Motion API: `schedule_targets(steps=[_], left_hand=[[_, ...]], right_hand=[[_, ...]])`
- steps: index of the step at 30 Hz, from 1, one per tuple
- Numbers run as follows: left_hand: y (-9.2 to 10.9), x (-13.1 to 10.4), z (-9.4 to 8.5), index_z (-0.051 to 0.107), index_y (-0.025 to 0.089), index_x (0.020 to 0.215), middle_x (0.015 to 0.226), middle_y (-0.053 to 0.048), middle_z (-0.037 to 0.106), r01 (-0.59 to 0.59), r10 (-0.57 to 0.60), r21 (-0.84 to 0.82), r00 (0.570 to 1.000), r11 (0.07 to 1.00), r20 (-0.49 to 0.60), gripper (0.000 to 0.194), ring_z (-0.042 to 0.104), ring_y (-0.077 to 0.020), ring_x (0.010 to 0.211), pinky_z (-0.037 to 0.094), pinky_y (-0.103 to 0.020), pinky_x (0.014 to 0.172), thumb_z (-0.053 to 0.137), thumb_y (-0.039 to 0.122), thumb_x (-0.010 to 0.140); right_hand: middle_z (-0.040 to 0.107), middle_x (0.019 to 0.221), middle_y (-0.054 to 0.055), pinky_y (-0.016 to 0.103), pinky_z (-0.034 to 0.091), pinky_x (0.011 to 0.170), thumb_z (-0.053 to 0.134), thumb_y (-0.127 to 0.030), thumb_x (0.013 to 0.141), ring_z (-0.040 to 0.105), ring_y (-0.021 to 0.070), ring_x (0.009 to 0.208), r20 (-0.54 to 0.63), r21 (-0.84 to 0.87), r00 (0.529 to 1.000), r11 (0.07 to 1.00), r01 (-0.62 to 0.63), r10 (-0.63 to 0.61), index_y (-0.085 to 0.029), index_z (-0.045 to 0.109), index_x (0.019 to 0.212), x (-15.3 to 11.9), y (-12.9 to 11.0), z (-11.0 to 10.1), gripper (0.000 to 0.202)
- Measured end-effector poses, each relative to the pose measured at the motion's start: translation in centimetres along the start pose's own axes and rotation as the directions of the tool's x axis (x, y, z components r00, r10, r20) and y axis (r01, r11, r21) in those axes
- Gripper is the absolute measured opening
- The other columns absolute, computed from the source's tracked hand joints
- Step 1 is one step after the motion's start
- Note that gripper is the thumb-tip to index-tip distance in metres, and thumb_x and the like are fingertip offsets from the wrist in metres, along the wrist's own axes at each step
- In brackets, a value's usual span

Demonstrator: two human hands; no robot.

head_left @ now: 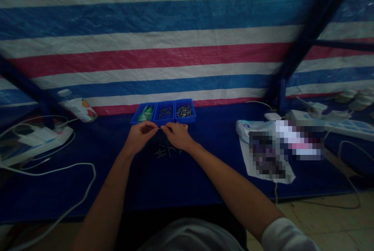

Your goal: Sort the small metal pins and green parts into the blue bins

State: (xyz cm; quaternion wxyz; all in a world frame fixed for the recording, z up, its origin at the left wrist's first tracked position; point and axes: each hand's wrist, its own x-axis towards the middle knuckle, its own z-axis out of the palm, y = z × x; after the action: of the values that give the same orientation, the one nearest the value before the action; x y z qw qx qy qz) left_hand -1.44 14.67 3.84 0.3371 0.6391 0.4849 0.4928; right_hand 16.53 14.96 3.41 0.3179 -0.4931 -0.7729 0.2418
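Observation:
My left hand and my right hand meet over the blue table, fingertips pinched close together. Between them a thin, light metal piece spans the small gap; its exact kind is too small to make out. Both hands grip it, one from each side. Just beyond the fingers stand three joined blue bins: the left bin holds green and whitish pieces, the middle bin some metal pieces, and the right bin a heap of small metal parts. Under my right hand, several thin metal pins lie scattered, partly hidden.
A labelled plastic bottle leans at the back left. Power strips with white cables lie on both sides. To the right is a plastic packet, partly blurred. Striped sheeting and blue frame bars rise behind the table.

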Motion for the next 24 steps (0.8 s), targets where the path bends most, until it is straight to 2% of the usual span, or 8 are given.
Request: schedule_targets(steps=[6, 10, 13, 15, 18, 24], left_hand=[[0.0, 0.0, 0.1, 0.069, 0.017, 0.077, 0.078, -0.004, 0.070, -0.014, 0.015, -0.022, 1.000, 1.000, 0.025, 0.024, 0.063, -0.0166, 0.071, 0.050, -0.030, 0.069, 0.079, 0.034, 0.063], [-0.1, 0.1, 0.0, 0.070, 0.018, 0.085, 0.076, -0.003, 0.069, -0.018, 0.018, 0.008, 1.000, 1.000, -0.007, 0.029, 0.061, -0.0156, 0.066, 0.047, -0.028, 0.063, 0.079, 0.035, 0.063], [-0.4, 0.4, -0.2, 0.069, 0.018, 0.086, 0.078, -0.003, 0.069, -0.014, 0.015, 0.012, 0.995, 1.000, -0.098, 0.030, 0.063, -0.0172, 0.071, 0.048, -0.029, 0.066, 0.077, 0.037, 0.065], [-0.5, 0.7, -0.3, 0.069, 0.018, 0.084, 0.076, -0.003, 0.069, -0.005, 0.009, 0.027, 0.987, 1.000, -0.161, 0.027, 0.063, -0.0182, 0.072, 0.048, -0.030, 0.067, 0.075, 0.037, 0.066], [-0.6, 0.8, -0.4, 0.069, 0.018, 0.081, 0.075, -0.003, 0.069, 0.012, 0.002, 0.056, 0.970, 0.998, -0.243, 0.023, 0.063, -0.0193, 0.071, 0.048, -0.031, 0.068, 0.072, 0.037, 0.067], [-0.8, 0.9, -0.4, 0.067, 0.019, 0.078, 0.073, -0.003, 0.068, 0.042, -0.021, 0.071, 0.961, 0.997, -0.274, 0.022, 0.063, -0.0201, 0.070, 0.048, -0.032, 0.068, 0.069, 0.038, 0.067]], right_hand=[[0.063, 0.073, -0.002, 0.030, 0.037, 0.074, 0.055, -0.036, 0.093, 0.056, 0.0140, 0.072, -0.042, 0.317, 0.997, 0.947, -0.050, 0.067, -0.020, 0.065, 0.080, 0.6, 0.6, 0.3, 0.023], [0.060, 0.073, -0.003, 0.027, 0.041, 0.073, 0.058, -0.027, 0.088, 0.055, 0.0125, 0.071, -0.071, 0.578, 0.997, 0.816, 0.006, 0.043, -0.019, 0.062, 0.078, 1.4, 1.4, 0.7, 0.013], [0.060, 0.071, -0.004, 0.025, 0.042, 0.071, 0.059, -0.018, 0.083, 0.055, 0.0111, 0.068, -0.037, 0.716, 0.995, 0.697, -0.038, 0.092, -0.019, 0.061, 0.076, 1.7, 1.5, 0.5, 0.008], [0.059, 0.068, -0.004, 0.024, 0.041, 0.065, 0.059, -0.017, 0.083, 0.054, 0.0105, 0.063, 0.007, 0.747, 0.988, 0.656, -0.108, 0.155, -0.020, 0.061, 0.075, 1.8, 1.4, 0.2, 0.008], [0.056, 0.061, -0.004, 0.024, 0.037, 0.056, 0.060, -0.023, 0.083, 0.049, 0.0105, 0.055, 0.047, 0.716, 0.974, 0.671, -0.189, 0.224, -0.019, 0.060, 0.069, 1.7, 1.4, -0.1, 0.014], [0.046, 0.049, -0.005, 0.025, 0.029, 0.048, 0.057, -0.027, 0.084, 0.041, 0.0089, 0.045, 0.088, 0.659, 0.951, 0.698, -0.279, 0.297, -0.019, 0.055, 0.057, 1.5, 1.7, -0.1, 0.029]])
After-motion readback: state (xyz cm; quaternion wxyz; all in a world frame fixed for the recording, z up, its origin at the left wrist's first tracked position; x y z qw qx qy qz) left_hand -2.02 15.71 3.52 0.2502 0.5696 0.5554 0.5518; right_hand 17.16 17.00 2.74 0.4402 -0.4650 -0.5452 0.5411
